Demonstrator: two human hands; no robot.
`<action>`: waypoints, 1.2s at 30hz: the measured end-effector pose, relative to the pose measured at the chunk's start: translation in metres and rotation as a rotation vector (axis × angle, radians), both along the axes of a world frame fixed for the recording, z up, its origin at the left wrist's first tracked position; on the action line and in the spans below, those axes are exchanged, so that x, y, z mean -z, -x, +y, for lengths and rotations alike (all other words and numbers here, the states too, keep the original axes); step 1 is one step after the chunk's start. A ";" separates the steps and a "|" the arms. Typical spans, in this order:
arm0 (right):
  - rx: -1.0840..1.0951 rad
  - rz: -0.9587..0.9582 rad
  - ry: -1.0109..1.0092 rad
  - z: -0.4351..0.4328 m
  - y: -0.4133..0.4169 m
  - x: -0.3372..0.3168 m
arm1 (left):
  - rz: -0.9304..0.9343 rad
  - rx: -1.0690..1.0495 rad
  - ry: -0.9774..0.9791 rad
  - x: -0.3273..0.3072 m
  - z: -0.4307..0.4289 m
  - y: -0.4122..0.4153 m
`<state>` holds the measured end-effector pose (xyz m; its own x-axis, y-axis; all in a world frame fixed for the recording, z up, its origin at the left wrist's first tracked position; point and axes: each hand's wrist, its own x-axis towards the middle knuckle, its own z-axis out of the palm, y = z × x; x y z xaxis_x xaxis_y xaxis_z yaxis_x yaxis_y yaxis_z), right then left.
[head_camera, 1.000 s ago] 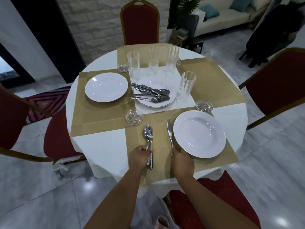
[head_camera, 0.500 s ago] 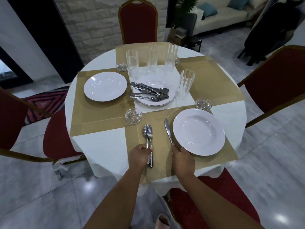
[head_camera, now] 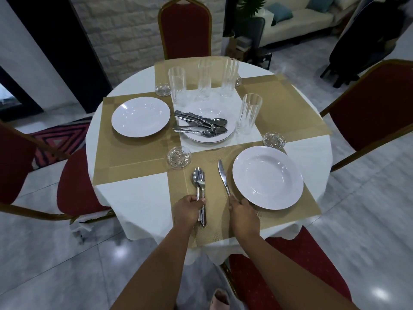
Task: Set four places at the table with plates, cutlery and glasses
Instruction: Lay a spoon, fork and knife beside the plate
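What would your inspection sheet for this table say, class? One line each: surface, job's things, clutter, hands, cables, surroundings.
Surface: round table, white cloth, four gold placemats.
Job's things: near plate and left plate placed; centre plates carry spare cutlery; four glasses upright; coasters.
Clutter: nothing seen.
Hands: left hand grips spoon and fork; right hand holds knife beside near plate.
Cables: nothing seen.
Surroundings: red chairs, sofa, rug.

Single head-worn wide-angle view. Looks from 6 o'clock edge of round table (head_camera: 138, 198) toward chair (head_camera: 185, 30) at 12, pitched down. Near enough to fit whole top mid-frame, floor (head_camera: 44, 253) all round.
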<state>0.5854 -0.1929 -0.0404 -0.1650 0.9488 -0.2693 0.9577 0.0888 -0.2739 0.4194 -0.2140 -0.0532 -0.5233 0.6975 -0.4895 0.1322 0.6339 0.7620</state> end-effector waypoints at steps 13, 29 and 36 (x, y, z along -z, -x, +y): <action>0.023 0.080 0.014 -0.001 -0.002 -0.002 | -0.109 -0.005 0.026 -0.002 0.004 0.003; 0.190 0.367 0.089 -0.012 0.020 -0.034 | -0.262 -0.109 0.006 -0.029 0.004 0.005; 0.392 0.732 0.430 -0.015 0.038 -0.032 | -0.438 -0.227 -0.009 -0.029 -0.001 -0.004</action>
